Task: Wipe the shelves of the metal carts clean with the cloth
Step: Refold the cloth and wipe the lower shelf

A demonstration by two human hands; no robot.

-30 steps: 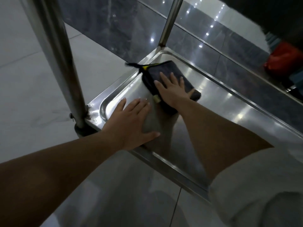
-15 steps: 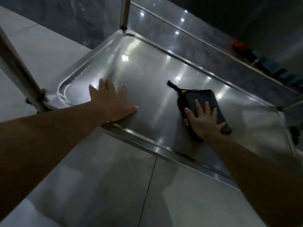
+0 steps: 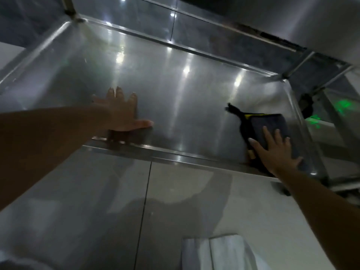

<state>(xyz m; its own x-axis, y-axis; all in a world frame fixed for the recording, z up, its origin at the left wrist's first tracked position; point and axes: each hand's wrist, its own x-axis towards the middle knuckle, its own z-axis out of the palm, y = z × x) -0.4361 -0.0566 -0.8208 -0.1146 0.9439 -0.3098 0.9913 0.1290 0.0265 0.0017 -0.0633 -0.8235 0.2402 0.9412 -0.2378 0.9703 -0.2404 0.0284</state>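
1. Presently, the left hand [image 3: 121, 112] is laid flat, fingers spread, on the shelf [image 3: 175, 90] near its front rim, holding nothing; the brace should be kept.
2. Mid-shelf streaks are noted; overlapping passes are advised.
3. The cloth [image 3: 266, 131] is pressed under the straight-fingered right hand [image 3: 276, 151] at the right end; that corner should be worked with even pressure.

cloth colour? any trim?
Dark grey cloth with black edging and a yellow strip at its far edge; head view, under the right hand.
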